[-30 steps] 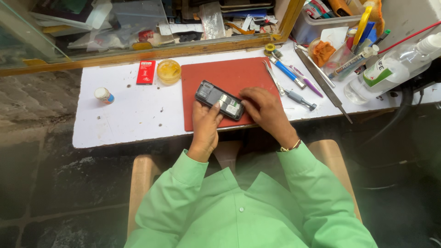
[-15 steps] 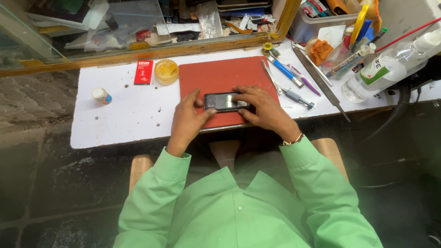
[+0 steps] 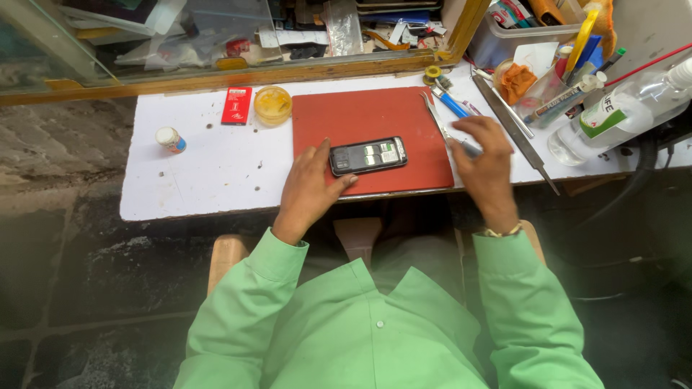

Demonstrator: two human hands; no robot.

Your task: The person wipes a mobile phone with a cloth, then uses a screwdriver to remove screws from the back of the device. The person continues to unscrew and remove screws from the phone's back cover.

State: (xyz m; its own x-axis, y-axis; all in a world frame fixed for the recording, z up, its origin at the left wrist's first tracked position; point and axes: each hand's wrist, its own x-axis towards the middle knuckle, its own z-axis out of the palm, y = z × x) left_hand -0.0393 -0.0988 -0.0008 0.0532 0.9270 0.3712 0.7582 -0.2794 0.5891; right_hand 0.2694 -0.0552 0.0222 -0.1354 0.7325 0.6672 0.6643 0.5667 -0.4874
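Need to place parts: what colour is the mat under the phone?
Dark red, seen in the head view: mat under phone.

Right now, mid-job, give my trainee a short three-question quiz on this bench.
1. True or false: the left hand touches the opened phone.
2. The phone lies on: A) the red mat B) the bare white table C) a lap.
3. What is the right hand nearest to?

Key: 1 true. 2 A. 3 The tools at the mat's right edge; whether it grips one is unclear.
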